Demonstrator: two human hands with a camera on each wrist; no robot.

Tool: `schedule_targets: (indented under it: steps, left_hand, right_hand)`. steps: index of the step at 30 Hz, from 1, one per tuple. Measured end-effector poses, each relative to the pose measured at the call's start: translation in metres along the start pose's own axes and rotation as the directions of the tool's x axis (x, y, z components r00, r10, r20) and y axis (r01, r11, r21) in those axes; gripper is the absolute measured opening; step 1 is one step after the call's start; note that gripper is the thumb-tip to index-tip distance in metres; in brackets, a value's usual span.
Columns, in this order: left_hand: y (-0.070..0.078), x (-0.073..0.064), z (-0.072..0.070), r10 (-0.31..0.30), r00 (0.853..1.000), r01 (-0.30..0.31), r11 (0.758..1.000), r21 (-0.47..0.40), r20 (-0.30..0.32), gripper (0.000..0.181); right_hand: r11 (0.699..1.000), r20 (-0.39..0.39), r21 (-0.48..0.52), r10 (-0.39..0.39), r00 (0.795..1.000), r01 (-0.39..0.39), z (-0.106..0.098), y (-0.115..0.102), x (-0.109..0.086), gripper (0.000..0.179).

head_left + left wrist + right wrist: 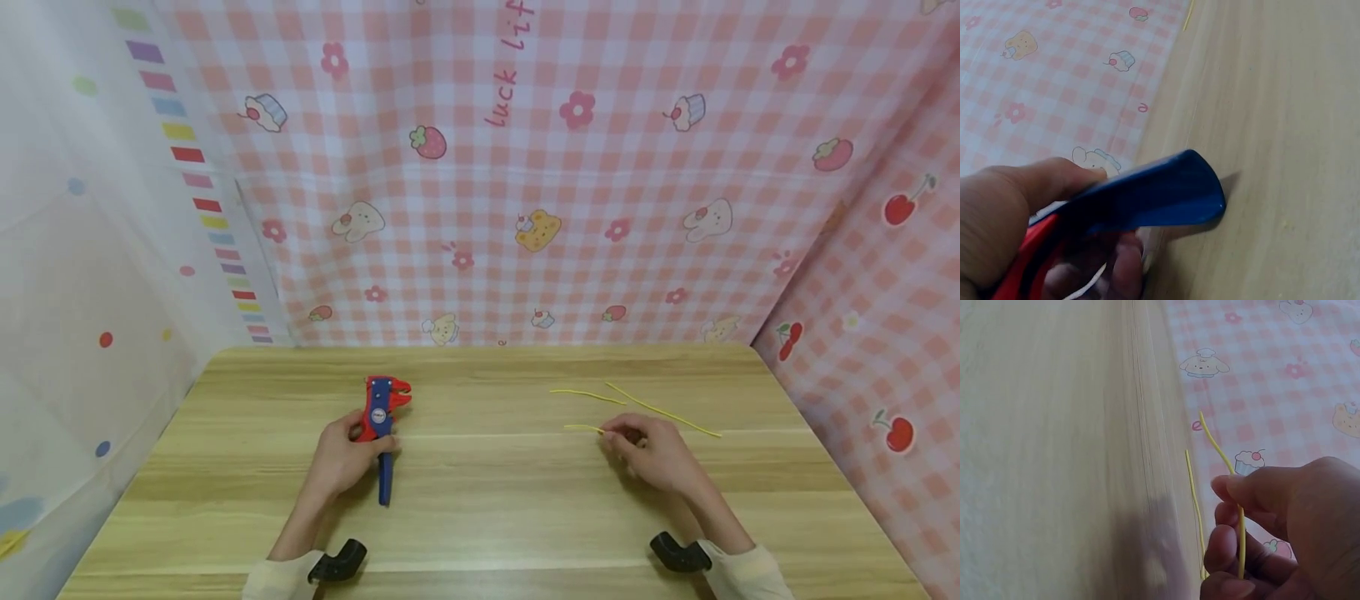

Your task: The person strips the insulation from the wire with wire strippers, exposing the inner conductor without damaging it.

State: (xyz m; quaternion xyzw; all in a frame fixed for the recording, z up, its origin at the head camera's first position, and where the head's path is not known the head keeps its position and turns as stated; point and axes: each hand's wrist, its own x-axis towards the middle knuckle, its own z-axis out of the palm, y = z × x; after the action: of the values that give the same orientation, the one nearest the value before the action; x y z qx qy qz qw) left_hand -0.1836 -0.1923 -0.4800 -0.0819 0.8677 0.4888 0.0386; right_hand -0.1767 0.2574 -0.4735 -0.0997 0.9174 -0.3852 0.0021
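On the left of the table, my left hand (347, 454) grips a red and blue wire stripper (380, 400), its red jaws pointing right. In the left wrist view the thumb lies along the blue handle (1154, 194) and the fingers curl below it. To the right, my right hand (652, 450) pinches a yellow wire (1216, 440) between thumb and index finger. One end of this wire sticks out to the left; the other runs down past the curled fingers. Two more yellow wires lie behind the right hand, a shorter one (588, 395) and a longer one (667, 410).
The wooden table (480, 517) has a pink checked cloth (480, 275) hanging behind its back edge. More printed cloth hangs at the left and right sides. Black wrist mounts (339, 562) show at both sleeves.
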Motion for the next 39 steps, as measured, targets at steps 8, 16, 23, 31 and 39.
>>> schedule_targets:
  steps: [8, 16, 23, 31, 39]
  left_hand:
    - [0.002, -0.001, 0.005, 0.072, 0.986, -0.025, 0.956, -0.292, 0.153, 0.044]
    - [-0.001, 0.003, 0.012, 0.192, 0.901, 0.029, 0.868, -0.495, 0.39, 0.052]
    - [-0.003, 0.002, 0.02, 0.186, 0.903, 0.06, 0.836, -0.545, 0.386, 0.058]
    - [-0.002, -0.004, 0.024, 0.126, 0.917, 0.086, 0.865, -0.495, 0.379, 0.05]
    - [0.001, -0.006, 0.034, 0.142, 0.908, 0.086, 0.858, -0.506, 0.394, 0.038]
  right_hand:
    - [1.0, -0.036, 0.016, 0.008, 0.999, -0.007, 0.003, -0.001, 0.001, 0.011]
    - [0.999, -0.058, 0.041, 0.008, 0.998, -0.006, 0.006, 0.0, -0.002, 0.01]
    - [0.996, -0.032, 0.083, -0.012, 0.999, 0.015, 0.008, -0.005, 0.0, 0.012]
    - [0.995, -0.018, 0.098, -0.006, 1.0, 0.008, 0.011, -0.01, 0.002, 0.01]
    - [0.995, -0.021, 0.096, -0.001, 1.0, 0.003, 0.008, -0.009, 0.001, 0.013]
